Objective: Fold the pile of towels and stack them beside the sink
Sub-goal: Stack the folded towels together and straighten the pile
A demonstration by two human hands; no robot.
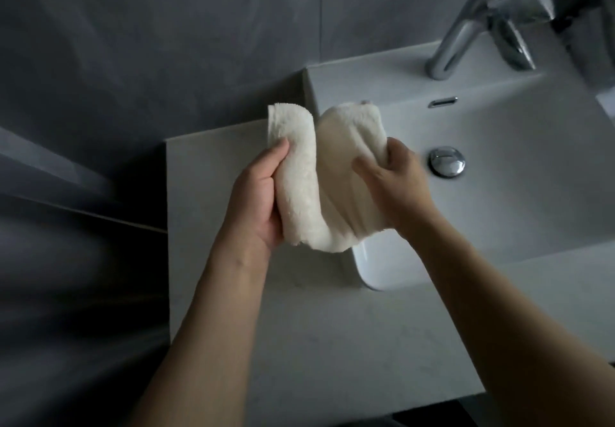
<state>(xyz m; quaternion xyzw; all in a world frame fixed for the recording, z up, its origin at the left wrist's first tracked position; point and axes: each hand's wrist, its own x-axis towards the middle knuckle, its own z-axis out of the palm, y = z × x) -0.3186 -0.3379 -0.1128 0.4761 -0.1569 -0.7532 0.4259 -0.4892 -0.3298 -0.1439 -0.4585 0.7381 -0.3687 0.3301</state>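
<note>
Room: dim bathroom, dark grey tiled wall [133, 44] behind everything, pretty moody lighting tbh

Tabletop: pale grey tabletop [213, 174] running left of and in front of the sink, its left edge ends against the wall

Sink: white rectangular sink [519, 200], sits on the right part of the tabletop, chrome drain plug [447, 161] in the basin and a little overflow slot [442, 102] on the back wall of it

Tap: chrome tap [466, 30] on the sink's back ledge, blurry so can't say much more

Towel: one small white towel [316, 177], held up in the air right over the sink's left rim, half over the tabletop and half over the basin. It's draped in a U shape, the two ends stick up and the middle sags down toward the sink's front left corner

Left hand: left hand [263, 200] is on the end of the towel away from the basin, thumb on top and fingers [266, 227] curled around it underneath, so it's gripping the cloth

Right hand: right hand [392, 177] has the end over the basin, thumb pressed into the inner face and the other fingers [397, 152] wrapped round the outer edge, clamped on the towel too

Arms: both forearms bare, coming in from the bottom of the view toward the sink
</note>
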